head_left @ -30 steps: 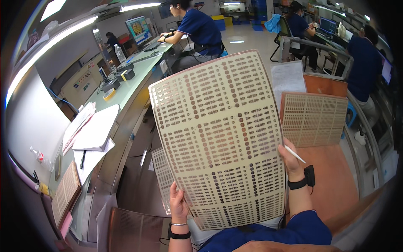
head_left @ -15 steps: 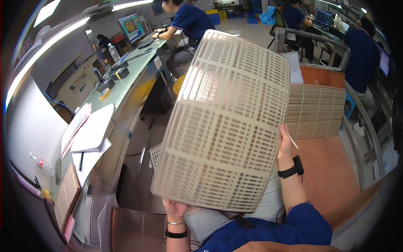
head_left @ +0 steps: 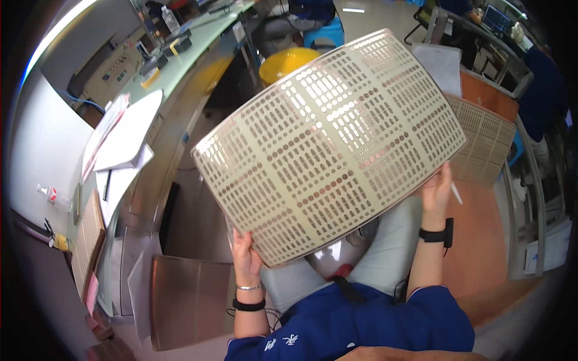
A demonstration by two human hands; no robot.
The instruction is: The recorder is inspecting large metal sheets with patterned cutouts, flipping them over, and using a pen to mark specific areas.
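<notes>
A large thin rectangular panel (head_left: 337,150), pale olive with rows of dark and shiny metallic pads, is held up tilted in front of me. My left hand (head_left: 245,256) grips its lower left edge, thumb on the face and the other fingers mostly behind it. On the lower right edge my right hand (head_left: 438,188) holds the panel, and a slim white pen-like stick (head_left: 456,193) pokes out beside that hand. Light glints off the pads in the panel's upper middle.
Similar panels (head_left: 478,138) lean on a reddish-brown board (head_left: 475,234) at my right. Another brown panel (head_left: 191,301) stands low at left. The glass-topped bench (head_left: 201,27) holds papers (head_left: 129,135), a tape roll (head_left: 150,78) and a bottle (head_left: 170,19). Beyond the panel is a yellow bucket (head_left: 289,63); metal rails (head_left: 536,198) run at right.
The panel has turned clockwise from a steep upright slant to a wider, flatter one. My right hand has shifted rightward with its edge, and the view has tipped down.
</notes>
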